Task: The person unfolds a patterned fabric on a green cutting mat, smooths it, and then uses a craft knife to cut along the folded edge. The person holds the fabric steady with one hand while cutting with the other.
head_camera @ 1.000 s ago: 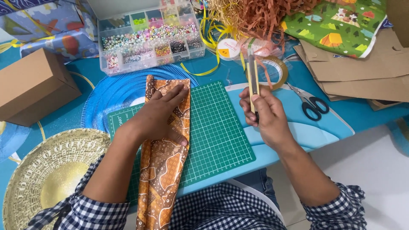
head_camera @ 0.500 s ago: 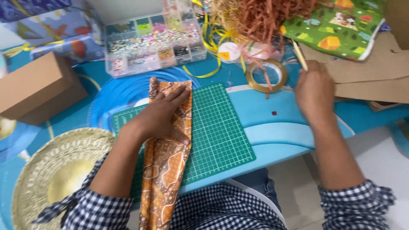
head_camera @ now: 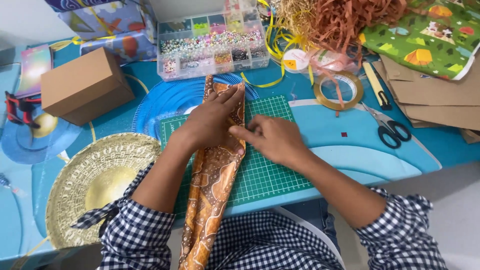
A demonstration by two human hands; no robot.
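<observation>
Craft table: cutting mat [head_camera: 270, 165], bead box [head_camera: 212, 45], scissors [head_camera: 390, 127]

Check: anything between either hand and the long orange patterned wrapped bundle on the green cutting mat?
Nothing visible. The left hand lies flat on the orange patterned bundle; the right hand touches its edge with fingertips on the green cutting mat.

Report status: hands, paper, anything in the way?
Left hand flat on orange patterned paper. Right hand fingers at its edge. Cutting mat underneath; nothing in the way.
</observation>
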